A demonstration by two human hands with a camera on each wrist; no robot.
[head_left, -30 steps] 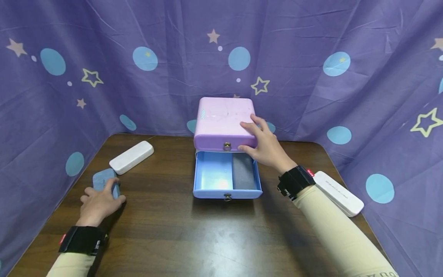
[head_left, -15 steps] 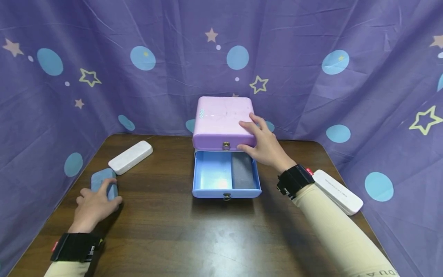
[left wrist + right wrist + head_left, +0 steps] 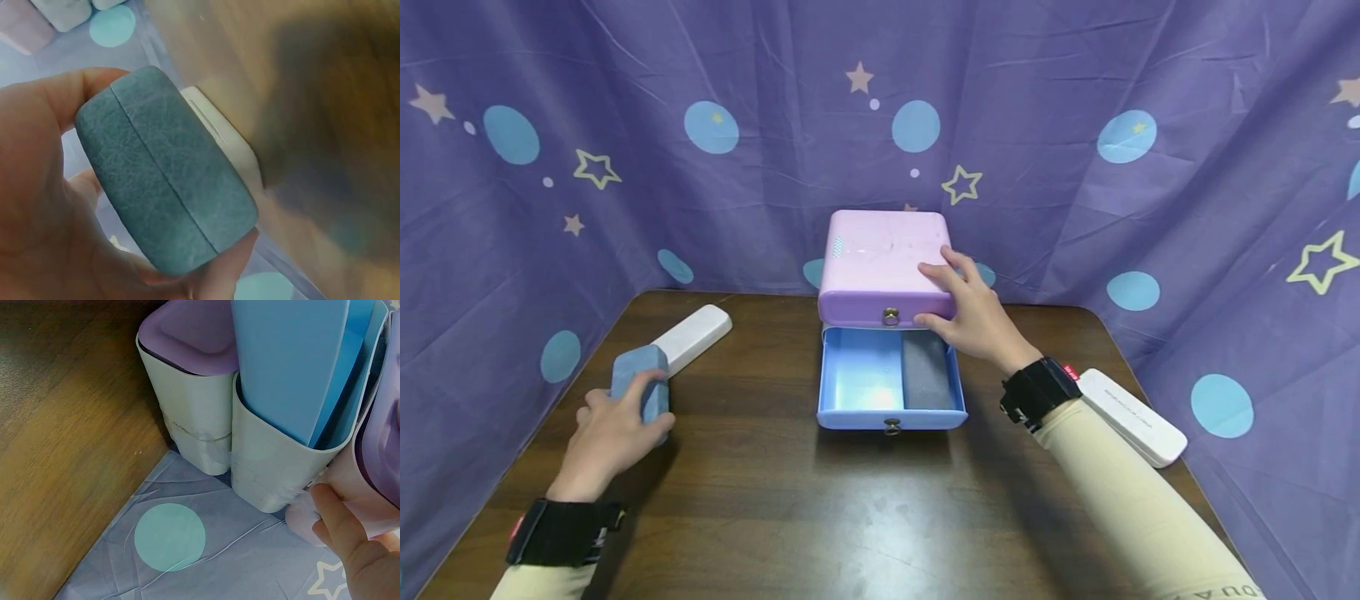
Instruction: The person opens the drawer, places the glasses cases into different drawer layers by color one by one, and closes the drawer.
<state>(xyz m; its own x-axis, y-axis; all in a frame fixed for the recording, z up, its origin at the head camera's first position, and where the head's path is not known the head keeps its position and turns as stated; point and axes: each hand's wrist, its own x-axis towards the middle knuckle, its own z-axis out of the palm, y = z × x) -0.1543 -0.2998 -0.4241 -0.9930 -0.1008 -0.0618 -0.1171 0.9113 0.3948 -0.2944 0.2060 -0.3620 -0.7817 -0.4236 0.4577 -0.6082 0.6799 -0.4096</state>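
At the table's left edge, the left hand (image 3: 610,429) gripped a blue case (image 3: 642,379), fingers and thumb curled round its sides. The case stood lifted and tilted, its far end just in front of a white case (image 3: 694,335) that lay flat behind it. In the left wrist view the blue case (image 3: 165,169) showed a seam running along its length, with thumb above and fingers below, and part of the white case (image 3: 222,134) lay just beyond it.

Near the table's back edge stood a pink box (image 3: 883,267) with a small ring pull on its front. The right hand (image 3: 972,312) lay on the box's right front corner, fingers spread flat over the top and thumb against the front face, holding nothing. Under the box a blue drawer (image 3: 861,379) was pulled out toward the person; a grey case (image 3: 927,375) lay in its right half, and the left half showed bare blue floor. The drawer carried its own ring pull at the front.

Another white case (image 3: 1138,421) lay at the table's right edge, just beside the right sleeve. The table (image 3: 865,517) was dark wood, and a purple curtain (image 3: 1075,167) with stars and blue dots hung on three sides. Both wrists wore black bands.
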